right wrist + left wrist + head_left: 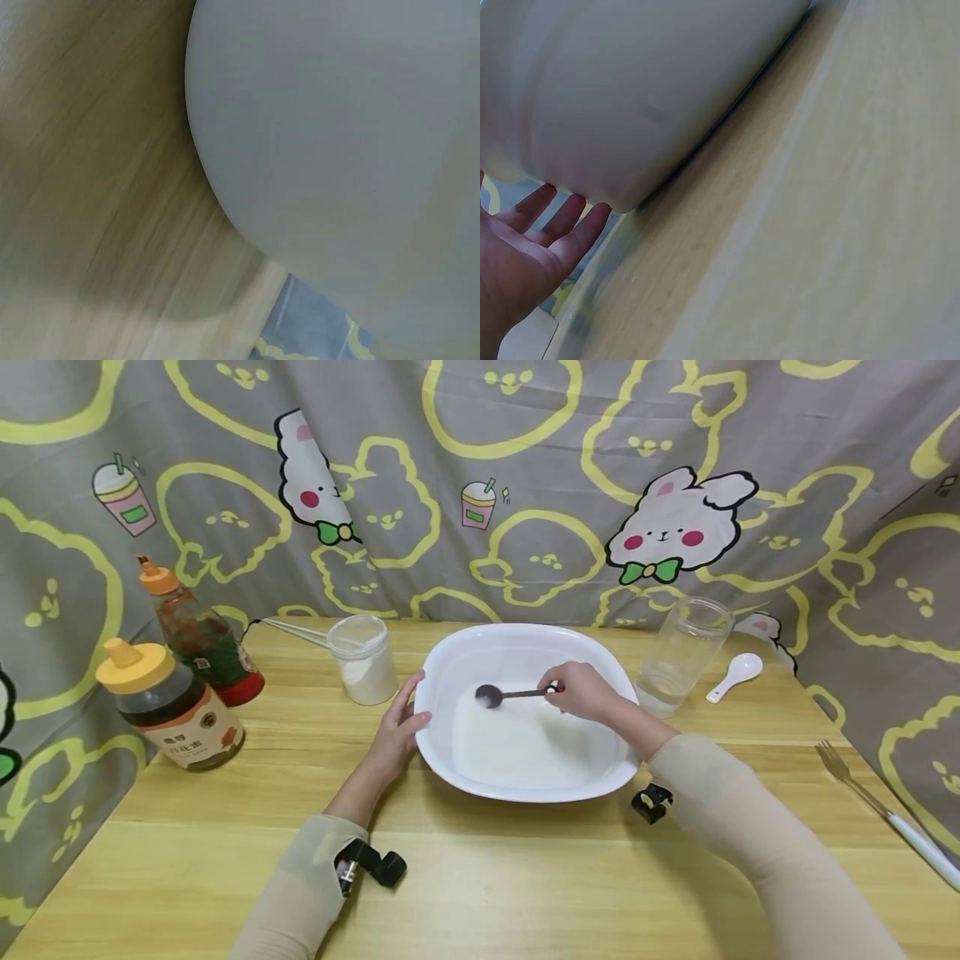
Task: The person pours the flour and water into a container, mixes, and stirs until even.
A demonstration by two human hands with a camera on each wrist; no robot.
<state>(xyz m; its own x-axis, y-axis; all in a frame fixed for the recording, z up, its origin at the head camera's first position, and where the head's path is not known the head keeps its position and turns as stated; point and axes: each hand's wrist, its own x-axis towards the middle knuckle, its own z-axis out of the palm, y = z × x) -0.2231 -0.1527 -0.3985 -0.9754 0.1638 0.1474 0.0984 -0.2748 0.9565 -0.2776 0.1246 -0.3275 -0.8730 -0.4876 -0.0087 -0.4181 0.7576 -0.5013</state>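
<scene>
A dark spoon (517, 694) is pinched at the end of its handle by my right hand (581, 692), over the inside of a white basin (525, 788). White powder sits in the spoon's bowl (488, 697). Below it, a whitish layer (513, 739) covers the basin's bottom. My left hand (393, 731) steadies the basin's left side, with thumb and forefinger tips at the rim. In the left wrist view its straight fingers (574, 232) touch the outer wall (630, 97). The right wrist view shows only the basin's outside (337, 150); the right hand is hidden there.
Left of the basin stand a clear jar of white powder (367, 668) with a thin metal utensil (296, 631) by its rim, a sauce bottle (206, 643) and a honey bottle (176, 714). On the right are a glass jar of water (678, 660), a white spoon (737, 675) and a fork (885, 806).
</scene>
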